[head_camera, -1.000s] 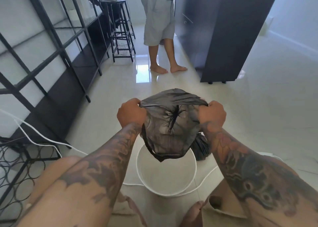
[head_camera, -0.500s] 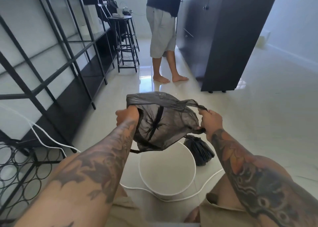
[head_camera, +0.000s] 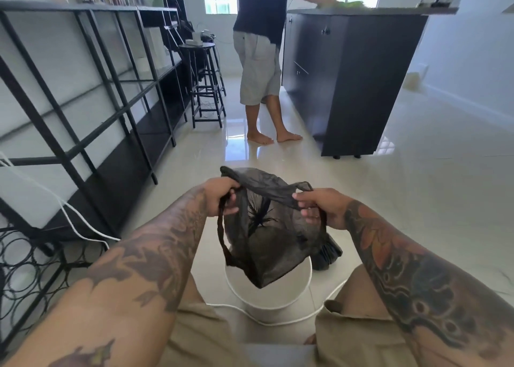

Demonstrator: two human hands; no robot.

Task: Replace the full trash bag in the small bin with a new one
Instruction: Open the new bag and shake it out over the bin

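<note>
1. Hands first: the left hand sits just left of the frame's centre, fingers curled closed around the bunched left edge of a thin dark bag.
2. The right hand, just right of centre, pinches the bag's opposite edge between thumb and fingertips, the remaining fingers loosely curled below.
3. Between the two hands the bag's mouth is stretched out, and a loop handle droops from the left side.
4. The bag hangs in the air, see-through enough to show a puckered seam inside, and its lower corner dips over the mouth of the white bin.
5. That bin stands on the glossy floor in the lower middle of the frame, between the person's knees in tan shorts.
6. A tied-off black bag lies on the floor just beside the bin, towards the right, partly hidden behind the held bag.
7. A white cable runs from the left edge, across the floor and around the near side of the bin.
8. Black metal shelving fills the left of the frame, with a wire rack at lower left.
9. A stool stands at upper centre-left.
10. Another person stands barefoot at upper centre beside a dark cabinet, one arm reaching over its top.
</note>
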